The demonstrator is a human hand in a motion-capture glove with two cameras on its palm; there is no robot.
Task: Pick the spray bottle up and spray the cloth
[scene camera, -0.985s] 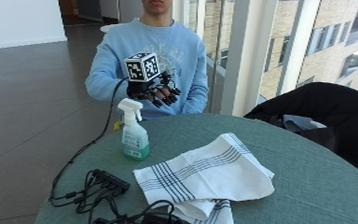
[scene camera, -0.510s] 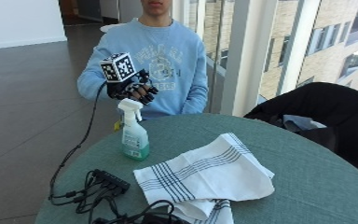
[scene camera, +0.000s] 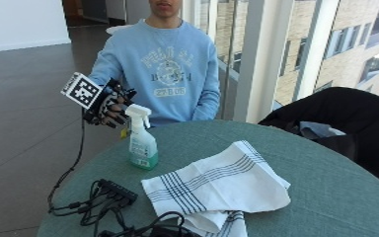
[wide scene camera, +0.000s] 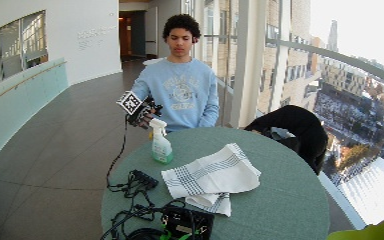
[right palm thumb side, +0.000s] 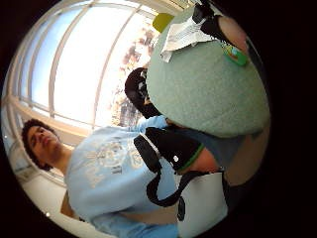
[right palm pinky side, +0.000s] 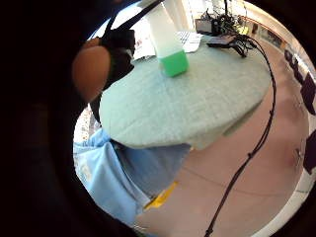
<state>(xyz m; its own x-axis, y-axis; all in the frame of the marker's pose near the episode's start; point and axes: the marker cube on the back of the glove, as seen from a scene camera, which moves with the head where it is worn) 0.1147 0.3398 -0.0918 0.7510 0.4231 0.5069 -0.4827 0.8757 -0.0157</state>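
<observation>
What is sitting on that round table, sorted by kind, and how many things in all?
Spray bottles: 1, the spray bottle with green liquid
Cloths: 1, the striped cloth
Cable bundles: 1, the black cables at the table's near edge
Total: 3
The gloved right hand is beside the bottle's top, holding nothing.

We are seeing a spray bottle [scene camera: 141,140] of translucent, smooth plastic holding glossy green liquid, a soft woven cloth [scene camera: 219,185] with dark stripes lying matt, and a bench [scene camera: 321,182] wearing a matt, finely textured green fabric cover.
</observation>
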